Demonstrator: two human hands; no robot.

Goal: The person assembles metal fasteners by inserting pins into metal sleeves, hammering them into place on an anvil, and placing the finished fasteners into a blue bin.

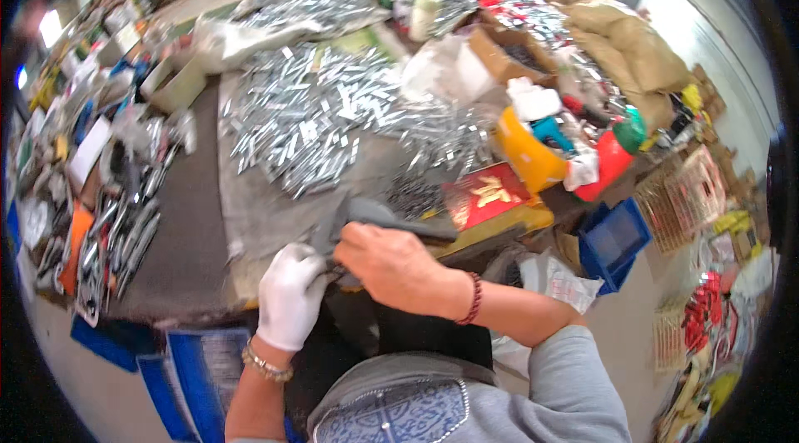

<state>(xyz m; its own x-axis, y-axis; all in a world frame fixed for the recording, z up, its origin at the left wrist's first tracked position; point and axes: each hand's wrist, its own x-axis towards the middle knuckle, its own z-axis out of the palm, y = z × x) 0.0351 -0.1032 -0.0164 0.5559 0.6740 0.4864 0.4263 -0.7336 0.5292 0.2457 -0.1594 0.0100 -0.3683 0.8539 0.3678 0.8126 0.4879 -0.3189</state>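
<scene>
At the table's near edge my left hand, in a white glove, is closed with its fingers curled beside my right hand. My bare right hand is closed too, thumb and fingers pinched together close to the gloved fingertips. What they hold between them is too small and covered to make out. Just beyond my fingers lies a dark grey object, partly hidden by my right hand. A heap of shiny metal pieces spreads over the table farther off, and small dark parts lie nearer.
A red printed sheet lies right of the dark parts, near a yellow container and a red one. Metal tools crowd the left side. Behind stands a cardboard box. Blue crates sit below table level.
</scene>
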